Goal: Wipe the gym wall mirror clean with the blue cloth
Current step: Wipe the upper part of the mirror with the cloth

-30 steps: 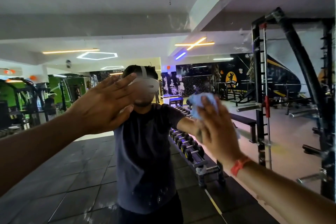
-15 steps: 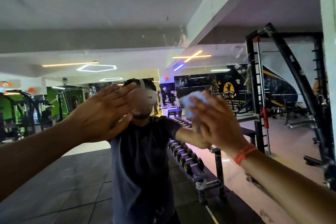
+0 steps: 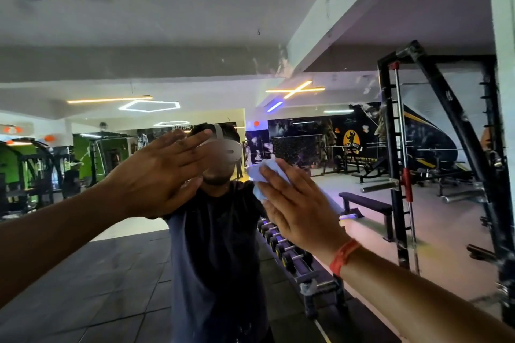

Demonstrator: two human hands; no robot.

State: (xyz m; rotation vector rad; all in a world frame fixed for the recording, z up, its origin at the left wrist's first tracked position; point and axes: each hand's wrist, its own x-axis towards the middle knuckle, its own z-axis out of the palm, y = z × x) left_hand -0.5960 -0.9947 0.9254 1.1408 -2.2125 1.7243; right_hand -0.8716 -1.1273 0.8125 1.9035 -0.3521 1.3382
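The wall mirror (image 3: 320, 36) fills almost the whole head view and reflects the gym and a person in a dark shirt. My right hand (image 3: 299, 207), with an orange band at the wrist, lies flat with straight fingers and presses the pale blue cloth (image 3: 263, 172) against the glass at centre right. Only the cloth's upper left part and a strip at the right show past my fingers. My left hand (image 3: 158, 175) is flat on the mirror at centre left, fingers straight, holding nothing.
A white wall edge (image 3: 501, 92) bounds the mirror on the right. Reflected in the glass are a black rack frame (image 3: 390, 175), a dumbbell rack (image 3: 289, 253), a bench (image 3: 365, 203) and a dark tiled floor. White smears mark the mirror near the upper right.
My right hand has slid the cloth leftward and a little upward across the glass. The view has tilted up, showing more ceiling. My left hand stays flat in about the same place.
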